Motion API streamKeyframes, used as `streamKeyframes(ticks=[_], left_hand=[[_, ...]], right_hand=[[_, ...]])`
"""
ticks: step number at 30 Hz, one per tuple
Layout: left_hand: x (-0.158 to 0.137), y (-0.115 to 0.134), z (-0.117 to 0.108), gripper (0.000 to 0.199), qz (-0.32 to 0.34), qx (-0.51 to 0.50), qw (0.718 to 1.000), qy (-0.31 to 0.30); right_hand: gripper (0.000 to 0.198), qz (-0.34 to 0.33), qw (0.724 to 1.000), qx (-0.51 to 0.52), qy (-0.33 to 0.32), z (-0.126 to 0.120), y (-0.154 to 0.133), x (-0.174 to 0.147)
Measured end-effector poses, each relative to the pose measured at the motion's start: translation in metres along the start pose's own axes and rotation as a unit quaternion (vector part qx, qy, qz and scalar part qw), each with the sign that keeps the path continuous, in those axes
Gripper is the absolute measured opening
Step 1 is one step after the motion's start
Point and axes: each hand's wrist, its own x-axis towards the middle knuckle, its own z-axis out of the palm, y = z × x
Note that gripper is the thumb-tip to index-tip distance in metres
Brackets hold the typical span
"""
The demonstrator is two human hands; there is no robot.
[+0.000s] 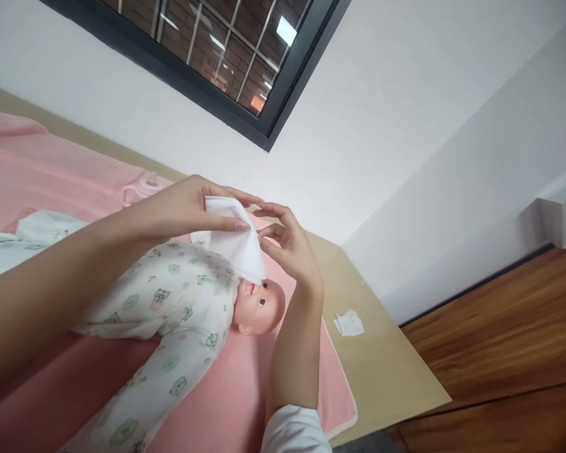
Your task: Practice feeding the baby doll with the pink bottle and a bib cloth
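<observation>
A baby doll [259, 306] in a white romper with green bear prints [170, 296] lies on its back on a pink blanket [51, 176]. My left hand [188, 204] pinches a folded white wipe [238, 248] that hangs just above the doll's face. My right hand [290, 245] is beside it, fingers curled and touching the wipe's right edge near the doll's head.
A beige table [396, 371] carries the blanket, and a crumpled white wipe [349, 323] lies on it to the right. A small pinkish object [147, 184] sits at the blanket's far edge. White walls, a dark-framed window [226, 56], wooden floor [509, 333] on the right.
</observation>
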Motion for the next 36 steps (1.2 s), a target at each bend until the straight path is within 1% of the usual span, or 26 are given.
streamKeyframes(ticks=[2,4,7,8,10,13,16,17,19,22,24,26,29,32,36], left_hand=[[0.0,0.001,0.001,0.048,-0.022,-0.046,0.999,0.02],[-0.001,0.001,0.001,0.043,-0.048,-0.083,0.995,0.032],[-0.001,0.002,0.002,0.034,-0.075,-0.088,0.992,0.042],[-0.001,0.003,0.003,0.033,-0.081,-0.084,0.993,0.037],[-0.001,0.005,0.004,0.03,-0.095,-0.07,0.993,-0.008],[-0.001,0.003,0.01,0.026,-0.111,-0.015,0.986,-0.123],[0.002,-0.007,0.022,0.025,-0.083,0.058,0.97,-0.222],[0.004,-0.011,0.027,0.024,-0.072,0.074,0.964,-0.245],[0.006,-0.02,0.037,0.022,-0.061,0.098,0.956,-0.271],[0.007,-0.028,0.051,0.018,-0.062,0.133,0.952,-0.269],[0.007,-0.031,0.058,0.02,-0.072,0.151,0.952,-0.257],[0.007,-0.032,0.064,0.023,-0.078,0.162,0.951,-0.251],[0.006,-0.032,0.07,0.022,-0.073,0.175,0.948,-0.257],[0.005,-0.032,0.074,0.018,-0.073,0.192,0.944,-0.259],[0.004,-0.033,0.075,0.015,-0.065,0.199,0.941,-0.265]], right_hand=[[0.058,0.004,1.0,-0.011,-0.003,0.001,0.001,0.001],[0.06,0.012,1.0,-0.021,-0.001,-0.002,0.003,0.001],[0.054,0.028,0.999,-0.022,0.013,-0.011,0.007,-0.001],[0.051,0.035,0.999,-0.019,0.019,-0.015,0.01,-0.001],[0.045,0.05,0.998,-0.012,0.034,-0.024,0.019,-0.002],[0.042,0.085,0.994,0.005,0.065,-0.035,0.039,-0.003],[0.041,0.135,0.986,0.026,0.089,-0.04,0.064,-0.002],[0.04,0.154,0.983,0.033,0.092,-0.041,0.072,-0.002],[0.037,0.19,0.976,0.048,0.091,-0.041,0.09,-0.001],[0.031,0.241,0.964,0.072,0.09,-0.038,0.116,-0.002],[0.027,0.276,0.953,0.084,0.089,-0.036,0.134,-0.004],[0.023,0.312,0.941,0.095,0.089,-0.032,0.151,-0.008],[0.019,0.355,0.923,0.112,0.101,-0.024,0.17,-0.016],[0.016,0.376,0.911,0.126,0.111,-0.016,0.181,-0.024],[0.014,0.385,0.904,0.151,0.111,-0.009,0.185,-0.027]])
